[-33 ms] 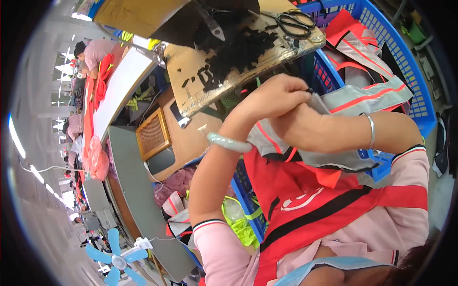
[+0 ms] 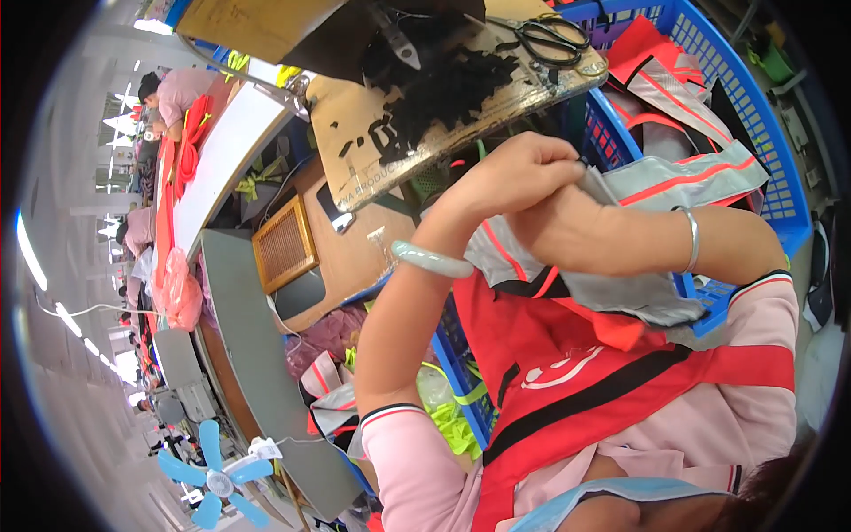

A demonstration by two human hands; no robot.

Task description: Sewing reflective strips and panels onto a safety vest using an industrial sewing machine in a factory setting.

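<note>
Left hand [image 2: 519, 173] grip clenched on the edge of the grey fabric piece [image 2: 620, 293], pinching it at 1 o'clock of my fist. Right hand [image 2: 567, 226] sits under and against the left; its grip is covered, cannot tell. Fabric, grey with red stripes, hangs from both hands over my red vest [image 2: 567, 372], at frame centre. Progress, my read: piece is picked up and in work, nothing visibly finished. Blue basket [image 2: 762, 133] at 2 o'clock holds more similar pieces. Scissors [image 2: 550, 40] lie unused on the cardboard-covered tabletop [image 2: 372, 133] at 12. Fingertips and fabric edge hidden.
</note>
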